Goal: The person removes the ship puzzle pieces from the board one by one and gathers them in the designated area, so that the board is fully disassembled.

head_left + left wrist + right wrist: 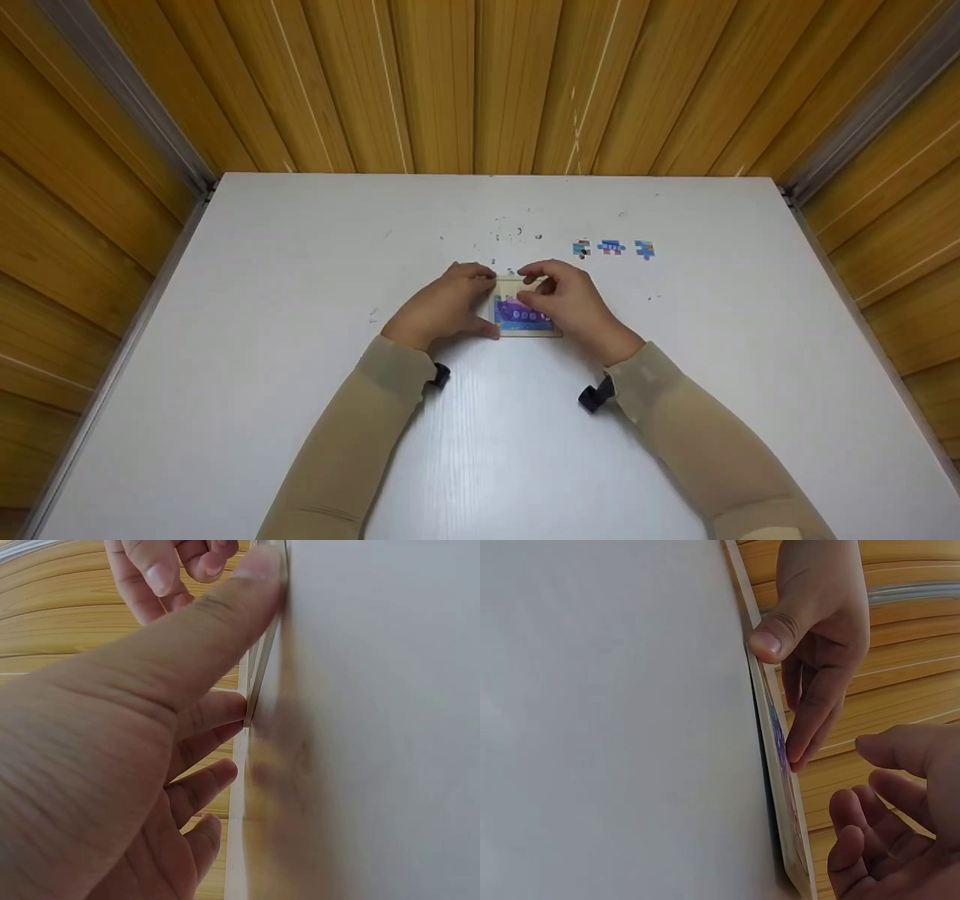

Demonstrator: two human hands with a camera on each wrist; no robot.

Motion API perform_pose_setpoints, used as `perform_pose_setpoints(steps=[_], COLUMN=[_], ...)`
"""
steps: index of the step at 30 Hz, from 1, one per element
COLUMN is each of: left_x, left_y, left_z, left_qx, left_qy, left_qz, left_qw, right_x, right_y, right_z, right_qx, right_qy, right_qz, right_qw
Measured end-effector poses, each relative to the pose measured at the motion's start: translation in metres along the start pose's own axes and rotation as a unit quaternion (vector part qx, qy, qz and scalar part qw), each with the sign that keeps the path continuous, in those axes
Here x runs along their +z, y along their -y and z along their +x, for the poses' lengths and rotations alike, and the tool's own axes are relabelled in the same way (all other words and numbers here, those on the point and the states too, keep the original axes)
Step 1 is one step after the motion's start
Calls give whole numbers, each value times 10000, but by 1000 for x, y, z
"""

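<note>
A small puzzle board with a pale frame lies on the white table. Its picture shows a purple ship over blue, with bare pale wood along the upper part. My left hand holds the board's left side, thumb at the near edge and index finger at the far corner. Over the board's right half hovers my right hand, its fingers loosely bent; in the right wrist view, thumb and fingertips stand apart with nothing between them. The right hand hides part of the picture.
Three loose jigsaw pieces lie in a row beyond the board to the right: a red-and-blue one, a purple-blue one and a blue-and-orange one. Small dark specks dot the table behind the board. Wood-patterned panels rise behind the table.
</note>
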State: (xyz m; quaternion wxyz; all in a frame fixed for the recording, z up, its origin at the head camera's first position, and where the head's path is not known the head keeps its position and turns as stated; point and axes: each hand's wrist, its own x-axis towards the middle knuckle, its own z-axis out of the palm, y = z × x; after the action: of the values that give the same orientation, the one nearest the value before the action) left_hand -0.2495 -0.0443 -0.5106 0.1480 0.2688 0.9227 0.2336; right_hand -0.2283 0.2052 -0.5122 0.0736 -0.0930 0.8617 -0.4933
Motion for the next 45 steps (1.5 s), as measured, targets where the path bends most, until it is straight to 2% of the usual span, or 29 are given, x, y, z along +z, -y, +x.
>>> perform_pose_setpoints(steps=[17,26,37,45], left_x=[2,2,0,1], left_y=[2,1,1,-1], left_z=[-1,0,0,0], left_qx=[22,-2,-74,-123], left_qy=[11,35,-24,13], left_qz=[-53,-39,-95,-183], left_qw=[10000,10000,9999,9998], right_x=[4,5,6,7], right_y=[-7,-9,-10,-14], right_z=[1,2,3,3], right_qx=[-232,-305,-425,-363], right_qy=[348,376,521,592], right_qz=[-766,-1162,-1326,-1360], right_qw=[9962,9920,9889,9883])
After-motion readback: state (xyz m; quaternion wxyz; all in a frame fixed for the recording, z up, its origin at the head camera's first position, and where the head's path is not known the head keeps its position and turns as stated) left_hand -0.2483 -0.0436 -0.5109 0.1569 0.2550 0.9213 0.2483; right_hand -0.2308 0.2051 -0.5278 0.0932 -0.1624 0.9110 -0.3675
